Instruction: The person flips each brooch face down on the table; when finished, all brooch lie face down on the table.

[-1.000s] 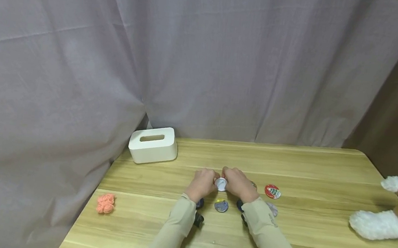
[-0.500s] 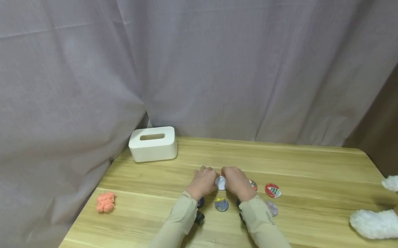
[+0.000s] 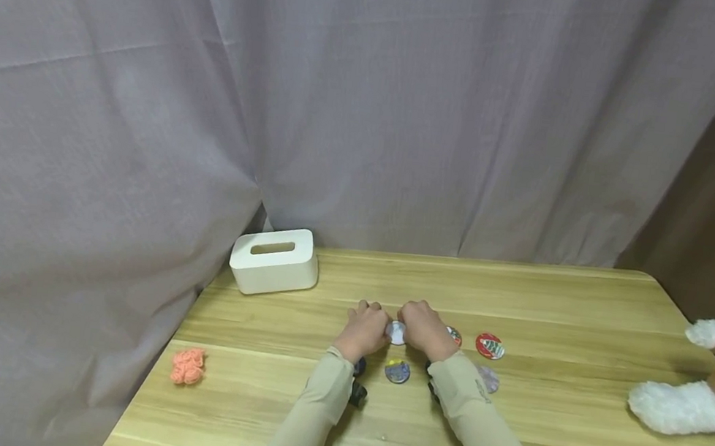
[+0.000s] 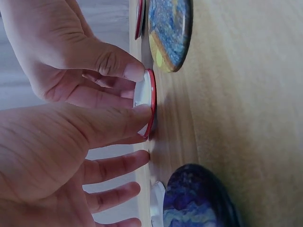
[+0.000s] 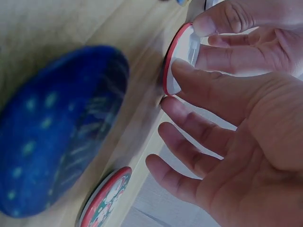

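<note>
My left hand (image 3: 365,330) and right hand (image 3: 425,330) meet over the table and pinch one small round badge (image 3: 396,332) from its two sides. Its pale side faces me, and a red rim shows in both wrist views. Both thumbs lie on the pale face (image 4: 143,94), with forefingers at the rim; the right hand's other fingers (image 5: 175,177) are spread. Nearer me lies a blue and yellow badge (image 3: 397,371). A dark blue swirl-patterned badge (image 4: 194,198) is beside the left hand, and a blue badge (image 5: 66,127) beside the right.
Right of the hands lie a red and green badge (image 3: 454,333), a red tree badge (image 3: 490,345) and a pale purple one (image 3: 488,379). A white tissue box (image 3: 275,261) stands back left, coral yarn (image 3: 188,366) front left, a plush toy (image 3: 681,408) far right.
The hands keep their hold on the badge at nearly the same spot. My right forearm has shifted slightly left, showing more of the red and green badge.
</note>
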A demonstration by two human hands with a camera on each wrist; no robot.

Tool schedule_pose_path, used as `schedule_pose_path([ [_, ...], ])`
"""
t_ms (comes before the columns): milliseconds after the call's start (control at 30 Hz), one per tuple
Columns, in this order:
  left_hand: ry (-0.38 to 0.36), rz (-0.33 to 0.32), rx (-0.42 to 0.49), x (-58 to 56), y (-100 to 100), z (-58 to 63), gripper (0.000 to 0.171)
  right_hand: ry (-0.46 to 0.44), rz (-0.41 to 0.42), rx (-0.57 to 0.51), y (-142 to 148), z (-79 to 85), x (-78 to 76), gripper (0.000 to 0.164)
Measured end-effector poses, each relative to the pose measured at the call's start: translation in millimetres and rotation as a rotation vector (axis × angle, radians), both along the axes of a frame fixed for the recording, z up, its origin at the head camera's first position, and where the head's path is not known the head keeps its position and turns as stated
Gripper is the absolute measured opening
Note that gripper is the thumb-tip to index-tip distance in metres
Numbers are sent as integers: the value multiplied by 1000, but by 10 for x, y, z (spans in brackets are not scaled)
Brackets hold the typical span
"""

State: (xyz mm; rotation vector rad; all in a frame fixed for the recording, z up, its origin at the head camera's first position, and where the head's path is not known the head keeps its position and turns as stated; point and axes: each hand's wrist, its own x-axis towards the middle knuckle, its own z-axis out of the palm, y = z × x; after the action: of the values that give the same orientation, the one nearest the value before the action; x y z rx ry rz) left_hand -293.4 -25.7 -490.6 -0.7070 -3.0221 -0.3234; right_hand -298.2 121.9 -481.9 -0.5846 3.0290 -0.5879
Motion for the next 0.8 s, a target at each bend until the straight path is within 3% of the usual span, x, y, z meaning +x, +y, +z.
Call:
schedule_pose_path([
  [333,-37,4,16,-7,-7,-16,12,-108,7,14,27,15,-5,27],
  [600,-63,8,17,-3,-3,4,8,-103,-1,31,57,-49,-9,23],
  [800,-98,10,35,-18,12,52,17,-76,29,17,140,-18,13,13],
])
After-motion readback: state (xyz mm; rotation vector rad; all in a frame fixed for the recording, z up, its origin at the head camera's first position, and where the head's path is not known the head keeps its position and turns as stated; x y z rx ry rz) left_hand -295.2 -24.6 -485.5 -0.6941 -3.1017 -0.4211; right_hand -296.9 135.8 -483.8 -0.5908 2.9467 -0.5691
